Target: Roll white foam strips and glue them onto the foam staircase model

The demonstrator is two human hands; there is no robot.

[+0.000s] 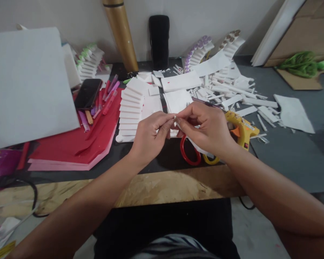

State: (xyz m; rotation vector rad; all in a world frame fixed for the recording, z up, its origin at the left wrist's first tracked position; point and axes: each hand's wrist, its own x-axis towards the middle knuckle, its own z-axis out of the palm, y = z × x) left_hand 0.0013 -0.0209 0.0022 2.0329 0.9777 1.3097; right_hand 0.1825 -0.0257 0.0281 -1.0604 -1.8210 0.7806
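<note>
My left hand and my right hand meet fingertip to fingertip above the table's front part. Both are closed in a pinch on a thin white paper strip, which hangs down under my right hand. Its small end shows between the fingertips. Below my right hand lie scissors with a red handle loop and a yellow one; their blades are hidden. Just left of my hands stands a white model staircase with fanned steps. A yellow glue gun rests beyond my right wrist.
White scraps and strips cover the back right. Red and pink sheets lie left, with a phone and pink tubes on them. Finished small staircases stand along the wall. A large white board juts in from the left.
</note>
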